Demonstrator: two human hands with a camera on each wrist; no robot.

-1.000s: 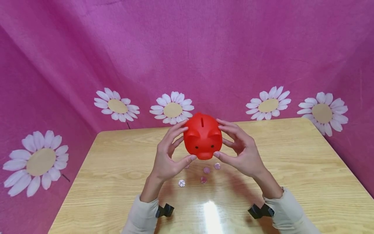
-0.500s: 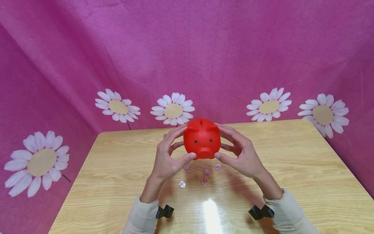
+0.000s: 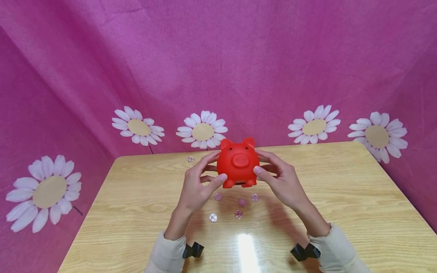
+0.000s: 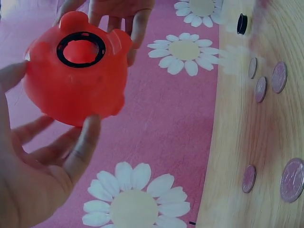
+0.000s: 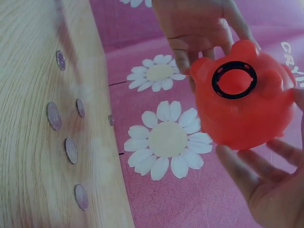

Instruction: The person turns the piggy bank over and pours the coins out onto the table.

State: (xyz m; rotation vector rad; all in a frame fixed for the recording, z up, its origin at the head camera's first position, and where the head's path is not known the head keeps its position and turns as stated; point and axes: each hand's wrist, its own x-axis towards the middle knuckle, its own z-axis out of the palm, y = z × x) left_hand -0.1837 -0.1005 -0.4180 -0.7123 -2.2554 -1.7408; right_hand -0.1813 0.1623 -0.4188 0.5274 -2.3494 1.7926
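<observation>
The red piggy bank (image 3: 238,163) is held above the far middle of the bench (image 3: 341,189), snout toward the camera, its black-ringed underside opening (image 4: 81,49) showing in the wrist views. The left hand (image 3: 198,185) and right hand (image 3: 281,182) each have their grip curled round its sides. Coins (image 3: 239,214) lie below on the bench; one small piece (image 3: 190,159), perhaps another coin, lies far left.

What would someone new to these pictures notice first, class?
A bright red piggy bank held above the wooden table between the left hand and right hand, snout toward the camera. Below it lie scattered coins, and white daisies dot the pink backdrop.
</observation>
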